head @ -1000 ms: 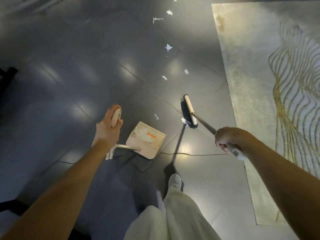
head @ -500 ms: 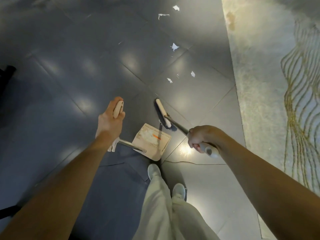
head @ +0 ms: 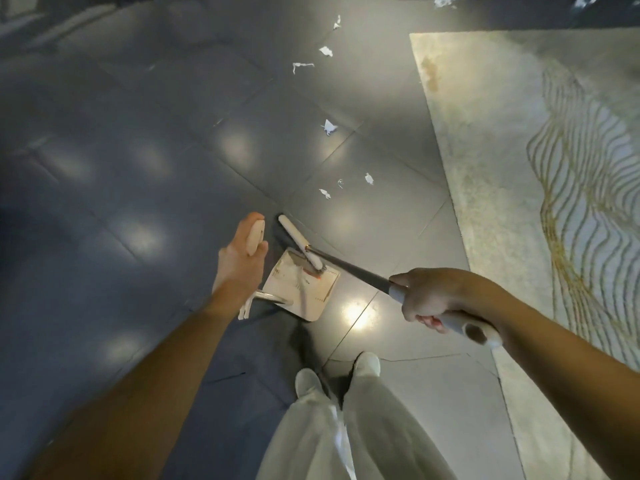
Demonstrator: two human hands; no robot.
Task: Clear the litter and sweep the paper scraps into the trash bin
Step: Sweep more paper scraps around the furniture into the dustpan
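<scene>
You are standing on the dark tiled floor [head: 138, 174] in pale trousers [head: 346, 441], with your two pale shoes [head: 306, 379] showing at 6 o'clock.

Just ahead, at 4 o'clock, your right hand [head: 436, 299] is gripping the broom [head: 353, 268]. Its fingers [head: 427, 320] are curling tight round the grey grip near the butt end, and the shaft is running away toward 11 o'clock.

At 10 o'clock from your shoes, your left hand [head: 239, 261] is holding the dustpan [head: 311, 304] by the cream top of its upright handle, with the thumb and fingers closing round it. The pan is sitting flat on the floor just right of that hand, at 12 o'clock from your shoes. Pale bits and an orange mark are showing in it, too blurred to name.

The cream broom head [head: 299, 244] is lying slantwise, with its near end overlapping the pan's far edge.

Beyond the broom, paper scraps are lying loose on the tiles toward 12 o'clock: two small ones [head: 325, 193] near the broom head, a larger one [head: 329, 126] farther on, and more [head: 325, 51] well beyond.

A pale rug [head: 502, 168] with gold wavy lines is filling the floor from 1 to 4 o'clock.
</scene>
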